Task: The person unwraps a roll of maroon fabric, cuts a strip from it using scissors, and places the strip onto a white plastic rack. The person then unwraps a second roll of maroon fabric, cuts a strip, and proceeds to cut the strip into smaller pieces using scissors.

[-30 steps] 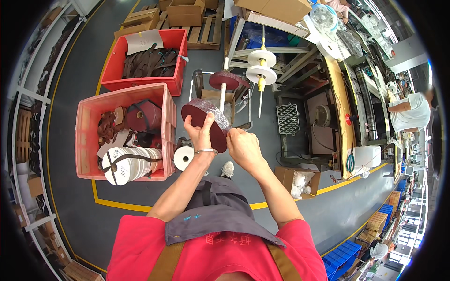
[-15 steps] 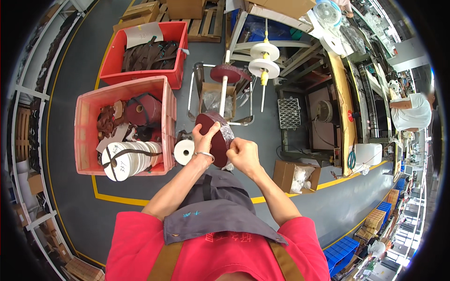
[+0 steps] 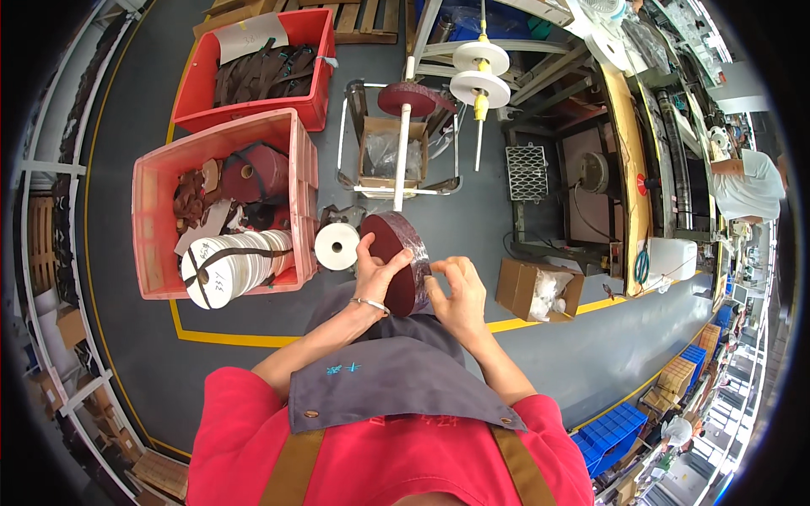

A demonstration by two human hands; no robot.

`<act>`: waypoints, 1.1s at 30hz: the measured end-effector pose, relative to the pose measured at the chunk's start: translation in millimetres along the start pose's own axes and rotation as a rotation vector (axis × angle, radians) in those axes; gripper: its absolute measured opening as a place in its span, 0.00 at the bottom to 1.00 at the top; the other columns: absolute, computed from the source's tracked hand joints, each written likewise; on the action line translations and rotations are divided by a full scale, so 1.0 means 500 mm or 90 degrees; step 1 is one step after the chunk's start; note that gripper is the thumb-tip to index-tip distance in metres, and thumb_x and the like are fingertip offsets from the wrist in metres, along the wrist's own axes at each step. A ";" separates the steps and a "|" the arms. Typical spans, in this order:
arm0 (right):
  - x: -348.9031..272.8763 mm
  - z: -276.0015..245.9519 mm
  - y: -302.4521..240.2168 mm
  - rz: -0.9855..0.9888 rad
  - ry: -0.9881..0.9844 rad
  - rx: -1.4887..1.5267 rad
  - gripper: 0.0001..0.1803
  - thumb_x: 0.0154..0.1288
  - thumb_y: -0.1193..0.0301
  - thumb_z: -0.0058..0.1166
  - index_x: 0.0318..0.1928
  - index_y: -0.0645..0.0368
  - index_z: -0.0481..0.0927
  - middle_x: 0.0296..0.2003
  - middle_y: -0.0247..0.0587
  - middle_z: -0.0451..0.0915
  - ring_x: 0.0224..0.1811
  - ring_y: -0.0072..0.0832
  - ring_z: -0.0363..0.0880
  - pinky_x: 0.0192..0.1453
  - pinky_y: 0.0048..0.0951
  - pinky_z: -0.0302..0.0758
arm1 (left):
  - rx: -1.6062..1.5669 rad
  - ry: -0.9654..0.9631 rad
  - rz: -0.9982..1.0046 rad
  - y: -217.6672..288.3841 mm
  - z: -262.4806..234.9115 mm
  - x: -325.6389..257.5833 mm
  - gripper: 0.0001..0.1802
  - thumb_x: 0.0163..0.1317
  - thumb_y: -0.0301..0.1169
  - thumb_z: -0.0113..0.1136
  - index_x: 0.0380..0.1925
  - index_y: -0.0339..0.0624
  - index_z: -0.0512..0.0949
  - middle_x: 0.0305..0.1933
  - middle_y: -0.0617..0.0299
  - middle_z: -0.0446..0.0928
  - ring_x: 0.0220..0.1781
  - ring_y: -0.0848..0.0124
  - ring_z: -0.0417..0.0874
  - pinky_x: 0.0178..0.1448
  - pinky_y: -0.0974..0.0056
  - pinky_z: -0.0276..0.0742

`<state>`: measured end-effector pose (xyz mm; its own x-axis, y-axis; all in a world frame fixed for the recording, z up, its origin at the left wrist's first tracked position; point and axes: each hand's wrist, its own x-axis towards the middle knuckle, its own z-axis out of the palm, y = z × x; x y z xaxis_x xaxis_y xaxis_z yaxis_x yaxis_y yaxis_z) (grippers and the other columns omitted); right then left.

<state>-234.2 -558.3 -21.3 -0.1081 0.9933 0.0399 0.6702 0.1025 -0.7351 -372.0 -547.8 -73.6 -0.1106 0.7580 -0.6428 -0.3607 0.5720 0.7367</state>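
Lowered closer to the apron since a moment ago, the dark red roll sits on edge between both hands. Left hand presses flat against its face, fingers spread upward, wrist bent. Right hand curls at the clear-wrapped rim, fingertips pinching the wrap. A white roll lies on the floor just beside.

both forearms come up from the lower edge and meet in front of the chest. the left hand is raised, palm turned right, fingers spread and curved in a grip, a bracelet on its wrist. the right hand sits just beside it, fingers bent, fingertips pinching toward the left.
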 end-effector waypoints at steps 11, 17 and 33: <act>-0.013 -0.033 -0.015 0.075 -0.176 -0.106 0.06 0.51 0.72 0.48 0.24 0.62 0.73 0.23 0.46 0.75 0.26 0.43 0.75 0.30 0.39 0.71 | 0.083 -0.015 0.053 -0.044 0.021 -0.028 0.48 0.40 0.41 0.70 0.57 0.39 0.51 0.31 0.63 0.60 0.32 0.75 0.66 0.36 0.71 0.67; -0.007 -0.035 -0.011 0.110 -0.204 -0.100 0.06 0.50 0.73 0.47 0.24 0.63 0.73 0.23 0.49 0.75 0.26 0.46 0.74 0.31 0.42 0.71 | 0.102 -0.020 0.070 -0.061 0.024 -0.028 0.50 0.38 0.44 0.70 0.57 0.39 0.52 0.36 0.56 0.64 0.40 0.68 0.69 0.45 0.65 0.67; -0.010 0.003 0.003 0.144 -0.127 -0.111 0.04 0.42 0.75 0.47 0.18 0.63 0.71 0.16 0.49 0.73 0.18 0.44 0.72 0.26 0.39 0.70 | 0.244 -0.032 -0.010 -0.026 0.018 -0.032 0.51 0.37 0.48 0.69 0.58 0.40 0.50 0.45 0.46 0.67 0.49 0.61 0.70 0.50 0.61 0.67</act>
<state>-233.6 -563.0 -23.7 -0.0723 0.9637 -0.2571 0.8075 -0.0947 -0.5822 -357.1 -564.5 -71.1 -0.0592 0.7570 -0.6507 0.0113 0.6523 0.7578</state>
